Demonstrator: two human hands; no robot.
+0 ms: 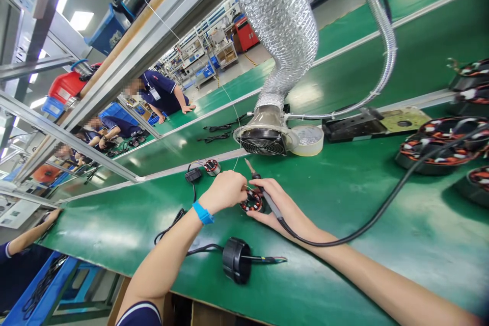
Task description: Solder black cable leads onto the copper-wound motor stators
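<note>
Grip, left hand [225,191]: fingers drawn together, pinching a thin wire [236,161] above the winding ring; blue band [202,213] at the wrist.
Grip, right hand [287,208]: closed around the soldering iron [272,206], thumb extended to the lower side of the winding ring.
Iron tip: directed up and away from the body, just beside the left fingers.
Winding ring [252,202]: lying between the two hands, under the left fingertips and beside the right thumb; partly covered by the left hand.
Iron cord [395,194]: passes along the right forearm, then rises to the right across the larger rings.
Near side: black round cap [231,260] on its side, cable through it, between the forearms.
Left of grip: small wound part [212,167] and black block [193,175], near the left hand.
Far side: fan unit [263,141] under a foil duct [282,25], limiting reach forward; tape roll [307,141] beside it.
Right side: larger rings [431,145], well apart from the right hand; green desk [344,178] surface extends between.
Desk edges: far edge bounded by a metal rail [179,170]; near edge runs beyond the cap, below the forearms.
Wire path: descends past the fan unit to the left grip.
</note>
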